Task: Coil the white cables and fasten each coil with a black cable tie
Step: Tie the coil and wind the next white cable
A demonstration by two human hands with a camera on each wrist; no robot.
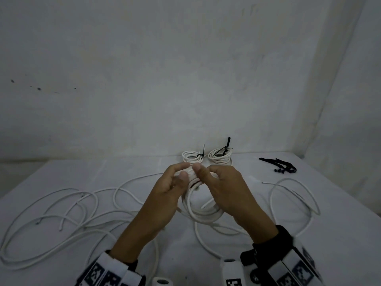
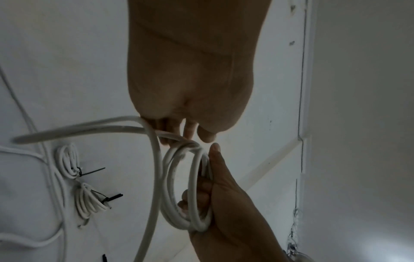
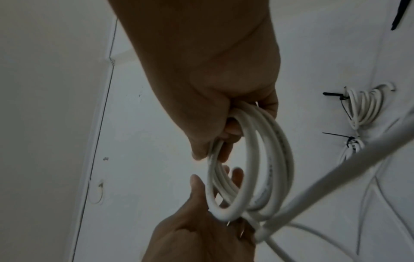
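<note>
Both hands hold a white cable coil (image 1: 203, 213) above the table. My left hand (image 1: 181, 172) grips the coil's top left, with fingers curled round the strands (image 2: 170, 138). My right hand (image 1: 204, 172) grips the top right of the coil (image 3: 257, 159), fingers wrapped through the loops. A short dark strip (image 1: 195, 184) shows on the coil between the thumbs; I cannot tell what it is. The coil's free end trails down to the table. Two tied coils (image 1: 192, 158) (image 1: 219, 156) lie at the back, each with a black tie sticking up.
A bunch of black cable ties (image 1: 278, 166) lies at the back right. Loose white cables (image 1: 61, 219) sprawl over the left of the white table (image 1: 340, 254), and another loose cable (image 1: 294, 199) loops on the right. Walls close in behind and to the right.
</note>
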